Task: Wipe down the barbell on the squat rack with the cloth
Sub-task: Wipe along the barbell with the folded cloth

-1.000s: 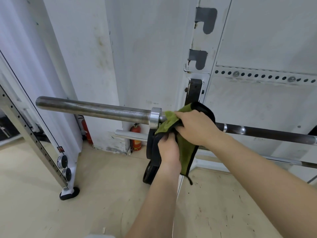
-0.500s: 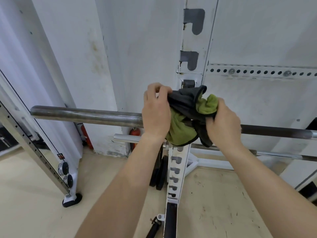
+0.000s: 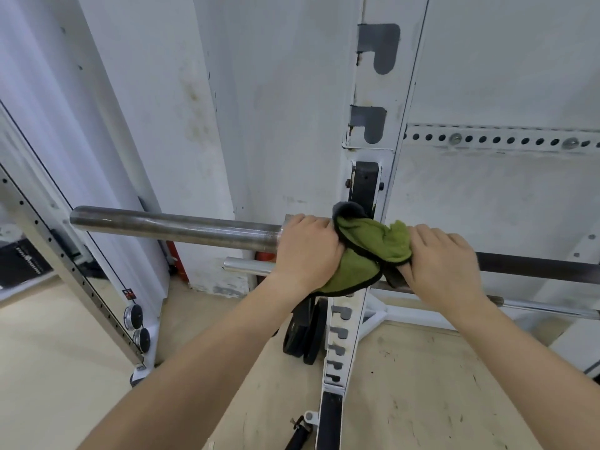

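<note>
Head view, looking down along two bare forearms at a squat rack (image 3: 373, 92). A steel barbell (image 3: 175, 230) lies level across the frame from left to right, resting on the white rack upright at about chest height. Both hands are on it, a little apart, with a green cloth (image 3: 370, 251) bunched between them over the bar beside the upright. The left hand (image 3: 306, 248) is closed over the bar at the collar, gripping one end of the cloth; the right hand (image 3: 443, 258) presses the other end down onto the thinner dark shaft. The bar's long axis runs sideways under the hands, so wiping likely means sliding along it. The thick sleeve, dull grey with streaks, stretches bare to the left of the left hand, which is the nearer to it. The cloth is fluffy with a black edge and grey reverse
</note>
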Motion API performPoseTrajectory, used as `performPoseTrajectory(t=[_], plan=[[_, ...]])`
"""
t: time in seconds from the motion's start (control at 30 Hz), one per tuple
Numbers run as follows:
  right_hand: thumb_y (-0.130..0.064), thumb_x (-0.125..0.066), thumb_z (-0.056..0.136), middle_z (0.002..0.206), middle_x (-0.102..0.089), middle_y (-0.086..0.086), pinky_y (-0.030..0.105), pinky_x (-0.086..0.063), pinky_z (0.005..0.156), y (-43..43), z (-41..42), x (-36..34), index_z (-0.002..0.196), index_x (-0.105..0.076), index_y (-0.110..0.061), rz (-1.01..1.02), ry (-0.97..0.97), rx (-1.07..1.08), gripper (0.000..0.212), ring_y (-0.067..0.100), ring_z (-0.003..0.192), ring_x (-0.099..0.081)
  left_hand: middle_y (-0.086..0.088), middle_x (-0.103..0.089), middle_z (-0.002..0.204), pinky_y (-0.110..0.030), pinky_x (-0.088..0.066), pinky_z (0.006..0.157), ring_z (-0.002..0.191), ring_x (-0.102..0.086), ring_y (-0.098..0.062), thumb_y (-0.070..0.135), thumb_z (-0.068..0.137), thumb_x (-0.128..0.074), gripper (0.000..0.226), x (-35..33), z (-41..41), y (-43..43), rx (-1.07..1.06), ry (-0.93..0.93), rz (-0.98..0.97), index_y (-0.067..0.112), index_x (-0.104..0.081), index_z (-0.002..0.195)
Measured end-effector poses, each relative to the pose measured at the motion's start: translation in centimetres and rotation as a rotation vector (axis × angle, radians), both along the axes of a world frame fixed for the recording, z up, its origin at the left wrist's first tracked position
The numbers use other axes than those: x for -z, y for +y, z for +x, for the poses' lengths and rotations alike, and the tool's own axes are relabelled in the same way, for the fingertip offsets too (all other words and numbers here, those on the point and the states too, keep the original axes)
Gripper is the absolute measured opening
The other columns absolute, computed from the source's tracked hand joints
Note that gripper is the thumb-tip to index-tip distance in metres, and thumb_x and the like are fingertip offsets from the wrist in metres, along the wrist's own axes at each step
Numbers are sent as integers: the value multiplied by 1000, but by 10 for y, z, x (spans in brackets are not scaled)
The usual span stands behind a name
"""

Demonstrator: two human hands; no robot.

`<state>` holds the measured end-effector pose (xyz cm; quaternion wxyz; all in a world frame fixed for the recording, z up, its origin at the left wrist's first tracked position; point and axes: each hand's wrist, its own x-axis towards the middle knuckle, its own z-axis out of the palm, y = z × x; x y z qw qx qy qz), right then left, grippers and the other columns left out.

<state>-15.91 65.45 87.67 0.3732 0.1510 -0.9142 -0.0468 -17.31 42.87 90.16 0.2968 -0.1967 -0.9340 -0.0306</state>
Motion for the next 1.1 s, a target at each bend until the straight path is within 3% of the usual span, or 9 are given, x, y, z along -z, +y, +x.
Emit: performPoseTrajectory(t=[0.1, 0.23, 0.4, 0.5, 0.6, 0.7, 0.83, 0.97, 1.1], plan=[[-38, -39, 94, 71, -54, 7, 39, -40, 59, 13, 5, -3, 82, -53, -12, 9, -4, 38, 32, 35, 64, -56, 1, -67, 68, -34, -43, 70, 64, -63, -23, 30, 88, -54, 24, -3, -7, -8, 100, 4, 14, 17, -64, 71], [-37, -37, 88, 72, -57, 5, 40, -40, 64, -13, 12, -8, 84, -54, -11, -224, -112, 81, 31, 35, 68, -57, 8, -73, 91, -41, -36, 106, 83, -68, -17, 46, 94, -38, 39, -2, -14, -31, 149, 63, -115, 23, -70, 97], [-32, -48, 91, 81, -61, 2, 37, -40, 62, -61, 9, -14, 90, -55, -13, -338, -251, -49, 20, 30, 74, -56, 2, -73, 86, -52, -30, 114, 91, -67, -24, 23, 88, -59, 18, -4, -13, -56, 171, 175, -222, 17, -75, 90], [-18, -61, 83, 82, -63, 0, 31, -34, 58, -43, 11, -14, 91, -60, -14, -340, -220, -112, 9, 29, 73, -58, 1, -73, 79, -51, -40, 107, 83, -68, -24, 12, 75, -66, 10, -4, -5, -43, 154, 166, -109, 17, -75, 77], [-16, -49, 75, 86, -67, 1, 27, -31, 58, -12, 15, -10, 91, -66, -12, -219, -159, -91, 24, 30, 74, -61, 3, -62, 58, -31, -47, 71, 57, -61, -24, 0, 60, -68, 18, -12, 2, -15, 186, 113, -2, 17, -64, 58], [-10, -55, 67, 86, -69, 1, 25, -28, 57, 22, 22, -11, 89, -67, -12, -222, -133, 8, 25, 32, 73, -62, 2, -59, 62, -30, -45, 53, 57, -59, -23, 12, 77, -71, 11, -16, 2, 11, 251, 71, -31, 17, -68, 67], [11, -73, 58, 86, -69, 6, 28, -37, 55, 63, 35, -9, 92, -68, -9, -306, -172, 112, 39, 35, 72, -62, 8, -63, 79, -34, -51, 58, 71, -63, -16, 40, 88, -66, 17, -30, -7, 42, 419, -54, -47, 27, -76, 83], [4, -70, 67, 74, -63, 7, 31, -35, 62, 45, 36, -12, 81, -60, -10, -425, -166, 122, 22, 37, 73, -56, 6, -60, 82, -31, -45, 58, 74, -60, -18, 35, 86, -70, 13, -32, -6, 36, 415, -64, -56, 23, -74, 87], [3, -66, 61, 75, -67, 6, 31, -39, 66, -23, 23, -7, 82, -66, -11, -403, -149, -82, 25, 35, 72, -58, 4, -58, 70, -31, -42, 63, 62, -58, -22, 24, 80, -74, 5, -31, -7, -26, 323, -2, -68, 21, -73, 76]])
